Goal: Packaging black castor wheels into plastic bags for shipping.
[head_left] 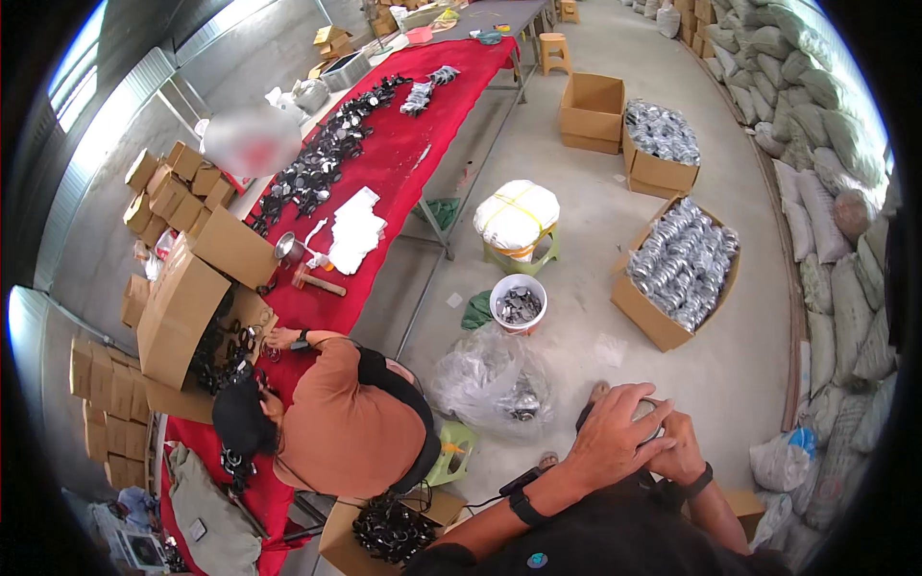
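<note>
Low in the picture, my left hand (615, 437) lies curled over a round dark and silvery part (646, 407). My right hand (684, 453) grips the same part from the right side, and most of it is hidden under my fingers. Both wrists carry black bands. Just left of my hands a clear plastic bag (490, 379) of silvery parts lies on the concrete floor. Beyond it stands a white bucket (519, 286) with more small metal parts.
A person in an orange shirt (351, 413) sits at a long red-covered table (394, 163), one hand at an open carton of black parts (182, 317). Open boxes of silvery rings (682, 264) stand right. Filled sacks (845, 240) line the right wall. A wrapped stool (517, 219) stands mid-floor.
</note>
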A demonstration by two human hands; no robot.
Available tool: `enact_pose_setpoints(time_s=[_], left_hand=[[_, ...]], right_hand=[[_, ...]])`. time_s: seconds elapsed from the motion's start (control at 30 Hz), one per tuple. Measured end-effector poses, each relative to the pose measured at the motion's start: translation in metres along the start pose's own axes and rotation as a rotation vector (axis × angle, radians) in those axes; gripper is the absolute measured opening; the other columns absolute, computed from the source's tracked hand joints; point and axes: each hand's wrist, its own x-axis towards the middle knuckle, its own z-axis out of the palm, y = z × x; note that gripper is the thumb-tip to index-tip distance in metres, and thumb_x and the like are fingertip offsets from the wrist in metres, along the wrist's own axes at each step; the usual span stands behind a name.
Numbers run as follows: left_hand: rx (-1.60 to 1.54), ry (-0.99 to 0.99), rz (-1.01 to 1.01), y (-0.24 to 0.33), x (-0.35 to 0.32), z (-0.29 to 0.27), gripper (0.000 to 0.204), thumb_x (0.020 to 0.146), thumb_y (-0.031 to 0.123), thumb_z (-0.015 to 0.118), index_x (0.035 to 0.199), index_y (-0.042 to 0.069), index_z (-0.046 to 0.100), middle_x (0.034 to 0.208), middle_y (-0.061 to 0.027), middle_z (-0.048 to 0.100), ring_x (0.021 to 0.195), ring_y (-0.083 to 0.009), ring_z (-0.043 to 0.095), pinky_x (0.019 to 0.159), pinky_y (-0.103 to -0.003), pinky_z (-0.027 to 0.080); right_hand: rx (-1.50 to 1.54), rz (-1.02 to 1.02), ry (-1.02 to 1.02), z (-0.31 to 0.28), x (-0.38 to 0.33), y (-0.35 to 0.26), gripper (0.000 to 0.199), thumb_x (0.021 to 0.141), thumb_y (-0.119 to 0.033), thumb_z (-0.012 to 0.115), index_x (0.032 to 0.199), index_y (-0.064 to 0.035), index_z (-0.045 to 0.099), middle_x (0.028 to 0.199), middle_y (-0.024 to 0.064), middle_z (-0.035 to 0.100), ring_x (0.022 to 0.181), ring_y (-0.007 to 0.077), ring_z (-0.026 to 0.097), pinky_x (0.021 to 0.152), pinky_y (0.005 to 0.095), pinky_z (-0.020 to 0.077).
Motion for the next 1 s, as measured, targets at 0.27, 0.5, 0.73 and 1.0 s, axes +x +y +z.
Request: enact_pose_setpoints(time_s=[0.27, 0.5, 0.73, 1.0], left_hand=[[-0.126, -0.124, 0.098, -0.117, 0.185, 0.007, 0.073, 0.079, 0.021, 0.090, 0.145, 0.004, 0.065, 0.140, -0.0189, 0.063, 0.132, -0.0387, 0.061, 0.110, -0.051, 0.051], [0.119, 0.006, -0.222, -0.169, 0.343, -0.021, 0.075, 0.077, 0.026, 0.091, 0.144, 0.004, 0.065, 0.139, -0.0190, 0.064, 0.133, -0.0390, 0.060, 0.113, -0.049, 0.050], [0.034, -0.027, 0.007, -0.303, 0.470, -0.037, 0.080, 0.077, 0.030, 0.091, 0.148, 0.006, 0.063, 0.138, -0.0196, 0.064, 0.133, -0.0401, 0.060, 0.111, -0.048, 0.051], [0.073, -0.130, -0.345, -0.397, 0.646, -0.107, 0.084, 0.077, 0.022, 0.092, 0.153, 0.007, 0.059, 0.146, -0.0226, 0.060, 0.136, -0.0404, 0.058, 0.116, -0.051, 0.048]], right_hand=[[-0.036, -0.091, -0.139, -0.066, 0.195, 0.081, 0.055, 0.077, -0.013, 0.087, 0.126, 0.0027, 0.069, 0.108, 0.0256, 0.077, 0.102, 0.0456, 0.076, 0.086, 0.0473, 0.0609], [-0.007, -0.113, -0.066, -0.111, 0.374, 0.114, 0.062, 0.073, -0.017, 0.092, 0.128, 0.0017, 0.068, 0.104, 0.0232, 0.077, 0.099, 0.0446, 0.076, 0.087, 0.0472, 0.0598], [-0.116, -0.205, -0.188, -0.131, 0.551, 0.176, 0.063, 0.073, -0.018, 0.093, 0.127, 0.0041, 0.068, 0.103, 0.0267, 0.076, 0.094, 0.0462, 0.076, 0.082, 0.0475, 0.0609], [-0.074, -0.156, -0.041, -0.162, 0.752, 0.178, 0.067, 0.072, -0.015, 0.091, 0.133, 0.0023, 0.066, 0.111, 0.0259, 0.077, 0.103, 0.0449, 0.077, 0.088, 0.0466, 0.0614]])
